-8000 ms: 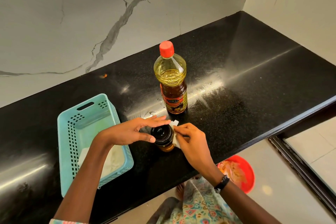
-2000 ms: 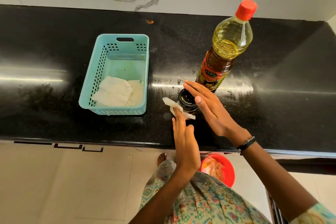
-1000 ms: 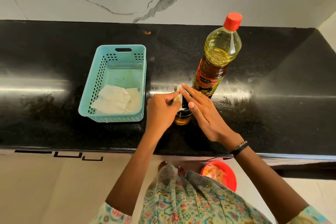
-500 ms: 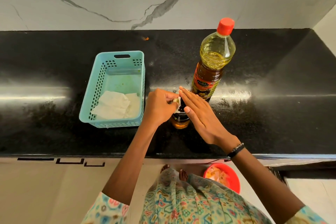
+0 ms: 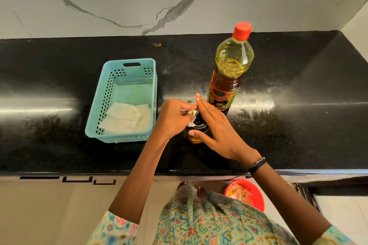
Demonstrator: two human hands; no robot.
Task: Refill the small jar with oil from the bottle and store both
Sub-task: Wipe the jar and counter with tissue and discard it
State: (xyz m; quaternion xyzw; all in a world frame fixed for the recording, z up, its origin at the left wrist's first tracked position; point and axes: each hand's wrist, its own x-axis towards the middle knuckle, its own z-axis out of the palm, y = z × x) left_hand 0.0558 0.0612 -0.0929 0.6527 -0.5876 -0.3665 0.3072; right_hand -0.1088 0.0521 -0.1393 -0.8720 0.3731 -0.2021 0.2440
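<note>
The small jar with a black lid and amber oil stands on the black counter, near its front edge. My left hand pinches a crumpled white tissue against the jar's lid. My right hand holds the jar from the right, fingers straight along its side and thumb across its front. Just behind the jar stands the oil bottle, upright, red cap on, partly full of yellow oil.
A turquoise plastic basket sits left of the jar with white paper tissues in it. A red bowl stands on the floor below the counter edge. A marble wall backs the counter.
My left hand picked the tissue up from the counter beside the jar and brought it onto the lid. My right hand stayed against the jar. The bottle has not moved.
</note>
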